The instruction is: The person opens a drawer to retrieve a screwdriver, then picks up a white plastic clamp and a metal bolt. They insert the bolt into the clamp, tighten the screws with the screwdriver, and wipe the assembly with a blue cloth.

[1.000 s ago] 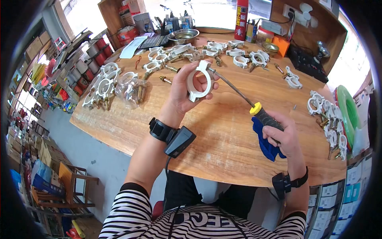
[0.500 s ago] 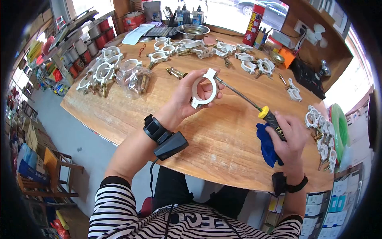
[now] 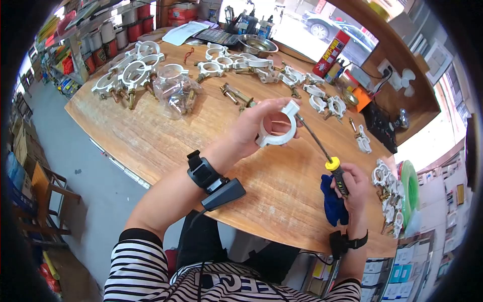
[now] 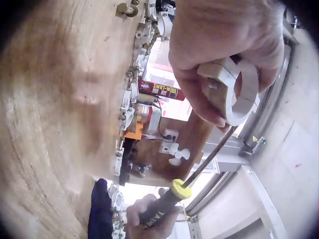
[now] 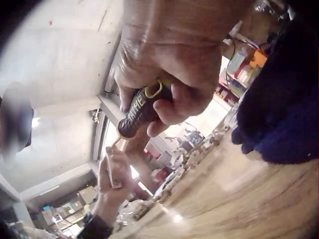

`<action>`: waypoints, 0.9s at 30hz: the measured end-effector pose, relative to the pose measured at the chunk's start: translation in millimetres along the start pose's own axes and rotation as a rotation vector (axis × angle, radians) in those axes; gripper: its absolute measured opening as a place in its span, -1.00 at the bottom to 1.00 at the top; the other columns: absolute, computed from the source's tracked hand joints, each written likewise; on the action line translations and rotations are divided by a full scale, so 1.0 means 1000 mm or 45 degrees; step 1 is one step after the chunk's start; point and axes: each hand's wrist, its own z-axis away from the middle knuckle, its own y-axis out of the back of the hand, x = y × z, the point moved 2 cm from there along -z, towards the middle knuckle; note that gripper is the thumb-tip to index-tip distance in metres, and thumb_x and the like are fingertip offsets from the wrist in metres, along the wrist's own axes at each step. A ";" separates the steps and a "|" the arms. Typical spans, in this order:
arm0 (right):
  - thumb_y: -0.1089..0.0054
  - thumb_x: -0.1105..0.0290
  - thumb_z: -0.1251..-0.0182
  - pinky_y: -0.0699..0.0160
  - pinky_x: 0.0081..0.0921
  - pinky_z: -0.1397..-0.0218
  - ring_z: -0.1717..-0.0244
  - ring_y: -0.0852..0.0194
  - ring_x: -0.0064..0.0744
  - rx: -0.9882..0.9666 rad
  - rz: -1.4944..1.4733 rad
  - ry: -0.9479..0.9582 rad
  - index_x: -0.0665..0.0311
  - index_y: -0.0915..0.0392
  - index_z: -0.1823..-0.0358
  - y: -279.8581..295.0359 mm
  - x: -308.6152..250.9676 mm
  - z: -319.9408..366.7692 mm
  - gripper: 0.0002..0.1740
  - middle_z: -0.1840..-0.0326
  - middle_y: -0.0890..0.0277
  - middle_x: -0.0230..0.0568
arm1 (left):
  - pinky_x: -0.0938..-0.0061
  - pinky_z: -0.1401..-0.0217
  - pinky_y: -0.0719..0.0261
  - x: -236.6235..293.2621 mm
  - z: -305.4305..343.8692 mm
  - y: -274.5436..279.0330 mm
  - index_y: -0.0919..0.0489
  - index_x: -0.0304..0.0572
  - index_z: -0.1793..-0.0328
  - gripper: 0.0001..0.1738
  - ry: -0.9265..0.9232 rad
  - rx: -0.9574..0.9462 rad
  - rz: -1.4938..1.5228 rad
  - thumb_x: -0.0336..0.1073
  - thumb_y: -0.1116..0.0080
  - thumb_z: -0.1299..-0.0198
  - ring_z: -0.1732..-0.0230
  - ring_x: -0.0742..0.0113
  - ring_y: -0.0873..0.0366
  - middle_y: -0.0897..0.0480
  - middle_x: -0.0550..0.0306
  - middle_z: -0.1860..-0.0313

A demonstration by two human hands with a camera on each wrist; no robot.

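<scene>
My left hand (image 3: pixel 246 128) holds a white ring-shaped pipe clamp (image 3: pixel 282 139) above the wooden table, fingers behind the ring. In my right hand (image 3: pixel 357 189) is a screwdriver (image 3: pixel 340 182) with a black handle and yellow collar, the fingers curled round the handle. Its long shaft slants up to the lug at the top of the clamp, where the tip meets the fastener. In the left wrist view a screw head shows on the clamp's flat lug (image 4: pixel 214 83). A dark blue cloth (image 3: pixel 333 204) lies beneath the right hand.
More white clamps with bolts (image 3: pixel 135 73) crowd the left, back and right of the table. A clear plastic bag (image 3: pixel 173 98) of parts lies at left, loose bolts (image 3: pixel 234 93) beyond the left hand. A metal bowl (image 3: pixel 257 44), red spray can (image 3: pixel 332 53) and green coil (image 3: pixel 410 186) stand around.
The head view has turned, and both hands with the clamp and screwdriver sit lower in it. The right hand's fingers loosened on the handle half a second ago and are curled round it again now.
</scene>
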 end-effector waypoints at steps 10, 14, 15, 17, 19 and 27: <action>-0.10 0.49 -0.05 -0.33 -0.73 0.55 0.52 -0.35 -0.58 0.366 -0.182 0.348 0.33 -0.33 0.17 0.011 0.013 -0.009 -0.72 0.36 -0.33 -0.33 | 0.50 0.27 -0.50 -0.009 0.002 -0.005 -0.34 -0.27 -0.08 -0.47 -0.022 0.013 -0.024 -0.03 0.11 -0.10 0.26 0.21 -0.53 -0.49 0.01 0.24; 0.00 0.48 -0.16 -0.33 -0.79 0.63 0.45 -0.34 -0.60 0.477 -0.404 0.454 0.31 -0.28 0.13 0.023 0.016 -0.009 -0.76 0.33 -0.31 -0.29 | 0.51 0.37 -0.53 -0.015 0.001 -0.007 -0.33 -0.27 -0.09 -0.47 0.026 -0.009 0.072 -0.02 0.11 -0.11 0.29 0.22 -0.54 -0.51 0.01 0.29; 0.00 0.48 -0.16 -0.33 -0.79 0.63 0.45 -0.34 -0.60 0.485 -0.405 0.451 0.31 -0.28 0.13 0.022 0.015 -0.007 -0.76 0.33 -0.31 -0.29 | 0.51 0.40 -0.54 -0.017 0.001 -0.008 -0.32 -0.27 -0.09 -0.47 0.038 0.001 0.088 -0.02 0.11 -0.11 0.30 0.23 -0.54 -0.51 0.01 0.31; -0.01 0.47 -0.15 -0.40 -0.76 0.57 0.42 -0.37 -0.57 0.607 -0.401 0.656 0.31 -0.27 0.11 0.015 0.007 -0.004 -0.73 0.30 -0.31 -0.27 | 0.50 0.42 -0.54 -0.019 0.002 -0.008 -0.32 -0.26 -0.10 -0.47 0.045 0.019 0.131 -0.02 0.11 -0.11 0.30 0.22 -0.54 -0.51 0.01 0.32; 0.07 0.34 -0.23 -0.44 -0.73 0.58 0.43 -0.39 -0.54 0.664 -0.344 0.716 0.33 -0.25 0.09 0.005 0.000 -0.001 -0.72 0.27 -0.34 -0.16 | 0.49 0.44 -0.54 -0.019 0.003 -0.008 -0.31 -0.25 -0.10 -0.47 0.052 0.037 0.169 -0.02 0.11 -0.11 0.30 0.22 -0.54 -0.51 0.01 0.33; 0.16 0.19 -0.28 -0.14 -0.73 0.83 0.85 -0.12 -0.57 0.122 -0.199 -0.113 0.38 -0.27 0.05 0.029 0.022 -0.006 -0.61 0.55 -0.40 -0.13 | 0.50 0.31 -0.49 -0.018 0.006 -0.010 -0.31 -0.25 -0.11 -0.48 -0.099 0.067 -0.075 -0.04 0.12 -0.12 0.23 0.24 -0.51 -0.49 0.01 0.27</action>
